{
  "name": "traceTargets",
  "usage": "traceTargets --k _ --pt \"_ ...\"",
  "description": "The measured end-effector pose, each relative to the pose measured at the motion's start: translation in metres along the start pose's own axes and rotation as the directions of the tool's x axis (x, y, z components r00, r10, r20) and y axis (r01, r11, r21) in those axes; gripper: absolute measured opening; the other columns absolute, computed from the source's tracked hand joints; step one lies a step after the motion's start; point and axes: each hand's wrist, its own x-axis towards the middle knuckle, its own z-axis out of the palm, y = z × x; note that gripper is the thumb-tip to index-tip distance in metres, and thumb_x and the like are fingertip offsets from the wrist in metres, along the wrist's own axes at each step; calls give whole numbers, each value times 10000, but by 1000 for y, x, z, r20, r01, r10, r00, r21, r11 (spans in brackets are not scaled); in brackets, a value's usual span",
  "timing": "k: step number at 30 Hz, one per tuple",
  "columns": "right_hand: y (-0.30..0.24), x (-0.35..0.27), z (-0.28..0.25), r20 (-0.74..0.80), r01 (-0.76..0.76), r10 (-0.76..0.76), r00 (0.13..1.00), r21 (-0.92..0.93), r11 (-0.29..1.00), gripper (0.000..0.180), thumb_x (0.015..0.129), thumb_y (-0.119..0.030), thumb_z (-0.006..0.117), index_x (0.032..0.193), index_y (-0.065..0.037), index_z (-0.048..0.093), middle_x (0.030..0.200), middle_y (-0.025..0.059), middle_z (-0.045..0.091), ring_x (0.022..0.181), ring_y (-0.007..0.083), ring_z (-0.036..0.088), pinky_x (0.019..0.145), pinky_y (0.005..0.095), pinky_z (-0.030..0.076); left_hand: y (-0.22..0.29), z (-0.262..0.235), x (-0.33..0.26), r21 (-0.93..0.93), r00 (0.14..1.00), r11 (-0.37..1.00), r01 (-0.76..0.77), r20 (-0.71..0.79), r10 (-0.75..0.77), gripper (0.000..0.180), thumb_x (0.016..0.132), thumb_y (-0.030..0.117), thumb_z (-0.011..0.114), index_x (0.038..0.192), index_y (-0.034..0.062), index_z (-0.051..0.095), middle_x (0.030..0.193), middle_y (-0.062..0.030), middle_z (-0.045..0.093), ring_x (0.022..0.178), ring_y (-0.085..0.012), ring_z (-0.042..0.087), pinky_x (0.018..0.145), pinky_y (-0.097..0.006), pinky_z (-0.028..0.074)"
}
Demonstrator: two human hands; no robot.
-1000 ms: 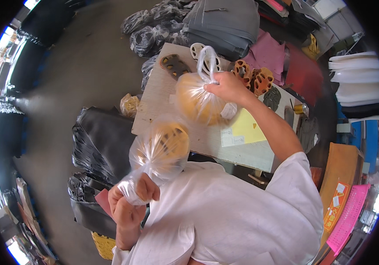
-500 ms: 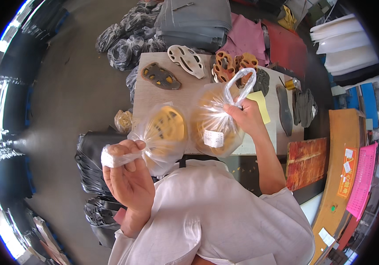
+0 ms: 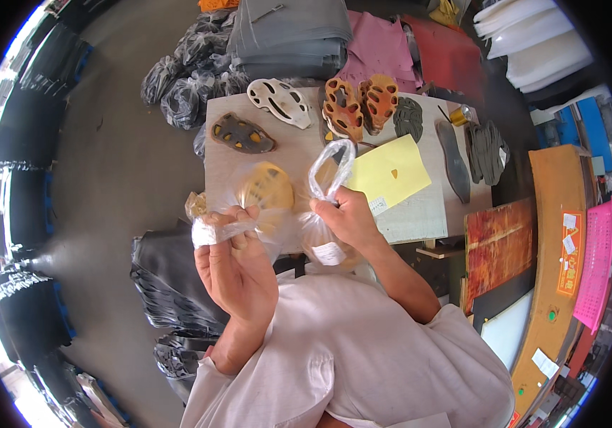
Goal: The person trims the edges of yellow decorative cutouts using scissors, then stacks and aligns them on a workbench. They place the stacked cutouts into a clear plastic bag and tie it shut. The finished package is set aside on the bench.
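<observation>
My left hand is closed on the twisted neck of a clear plastic bag, its handle looped round the fingers. Yellowish flat pieces with dark slots show through that bag. My right hand grips the gathered neck of a second clear plastic bag, whose handle loop stands up above the fist. A white label is stuck on this second bag, and tan contents show faintly through it. Both bags hang in front of my body, over the near edge of the table.
On the table lie a white slotted form, a dark slotted form, orange-brown slotted forms, a yellow sheet and a dark sole-shaped piece. Stacked grey sheets stand behind. Black bundles lie at left.
My right hand and its bag have moved left and nearer to me, uncovering the yellow sheet. My left hand has shifted right with its bag, bringing the two closer together.
</observation>
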Motion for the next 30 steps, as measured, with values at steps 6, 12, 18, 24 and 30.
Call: traceTargets --k 6,12,18,24,30 --pt "17 -5 -26 98 -65 82 992 -168 984 309 917 -245 770 1011 47 740 801 136 754 693 164 684 655 356 532 44 -21 30 134 988 980 148 23 -153 264 1072 221 483 1192 5 577 1022 -48 570 992 -213 523 874 -370 462" --pt "-2 -3 -71 339 201 -131 932 -182 962 193 902 -167 775 1005 -6 749 808 104 718 728 165 656 694 337 525 80 -54 59 147 955 950 275 72 -288 204 1060 205 450 1099 38 559 794 14 421 848 -146 445 693 -271 423" --pt "-51 27 -113 746 710 -254 615 -385 589 196 798 -120 784 798 -36 607 713 155 571 737 388 625 662 500 480 78 -38 63 194 953 941 278 68 -296 207 1057 209 432 923 78 520 785 18 396 790 -138 404 650 -277 385" --pt "-85 33 -106 855 836 -177 488 -399 375 141 753 -79 735 836 -43 627 790 166 624 783 411 647 693 514 497 75 -27 56 210 943 924 319 23 -331 211 1009 170 447 857 40 514 785 -27 412 789 -152 432 649 -288 389" --pt "-60 48 -83 851 839 -172 496 -418 349 114 783 -124 713 806 -51 629 762 177 628 769 409 649 690 526 511 48 -16 34 26 892 897 441 101 -441 199 994 134 473 957 -17 598 854 -85 554 812 -181 514 673 -321 426"
